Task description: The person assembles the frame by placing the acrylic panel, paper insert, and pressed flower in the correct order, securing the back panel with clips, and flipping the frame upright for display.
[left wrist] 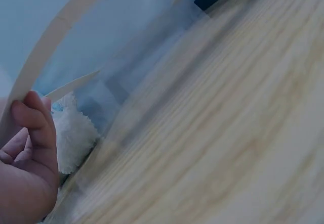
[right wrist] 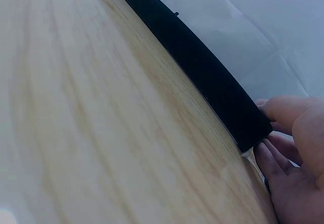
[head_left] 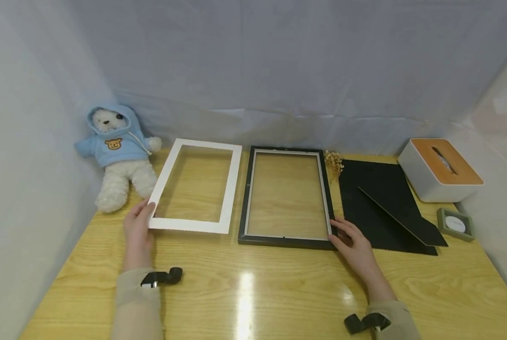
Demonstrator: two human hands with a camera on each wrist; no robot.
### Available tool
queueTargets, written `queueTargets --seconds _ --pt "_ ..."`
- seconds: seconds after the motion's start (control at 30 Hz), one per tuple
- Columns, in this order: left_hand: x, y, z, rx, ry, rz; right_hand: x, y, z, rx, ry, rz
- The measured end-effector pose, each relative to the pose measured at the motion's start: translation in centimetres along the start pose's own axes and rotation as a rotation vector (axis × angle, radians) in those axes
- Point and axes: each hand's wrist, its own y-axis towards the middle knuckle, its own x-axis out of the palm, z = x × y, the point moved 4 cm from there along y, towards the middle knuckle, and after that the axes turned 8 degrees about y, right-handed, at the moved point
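My left hand pinches the lower left corner of a white picture mat, a flat card border with a large rectangular opening. In the left wrist view the mat is held up off the table, between thumb and curled fingers of the left hand. Right of it lies a black picture frame with a pale inner edge. My right hand grips this frame's lower right corner. The right wrist view shows the frame's black side, with the right hand at its near end.
A black backing board with a raised stand flap lies right of the frame, dried flowers beside it. A tissue box and a small green tray stand far right. A plush bear leans at the left.
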Motion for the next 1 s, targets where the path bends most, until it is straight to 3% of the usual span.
queueTargets --seconds 0.2,0.4,0.5,0.63,0.87,1.0 --pt "1.1 -0.8 -0.1 -0.02 -0.06 -0.013 0.0 0.4 2.2 -0.001 0.005 0.001" --pt "4.3 -2.4 -1.0 -0.027 -0.073 -0.066 -0.2 0.6 3.3 0.0 0.014 0.004" --pt "6.1 -3.4 -1.5 -0.009 -0.011 -0.108 -0.1 0.6 3.4 0.003 0.012 0.005" --pt "8.3 -4.8 -2.4 -0.002 0.06 -0.161 -0.1 0.5 2.8 0.005 0.004 0.006" --pt "11.8 -7.8 -4.5 -0.001 0.129 -0.235 0.0 -0.1 -0.6 0.003 -0.02 0.004" --pt "13.5 -9.4 -5.5 0.0 0.138 -0.297 0.0 -0.1 -0.7 -0.001 -0.021 0.003"
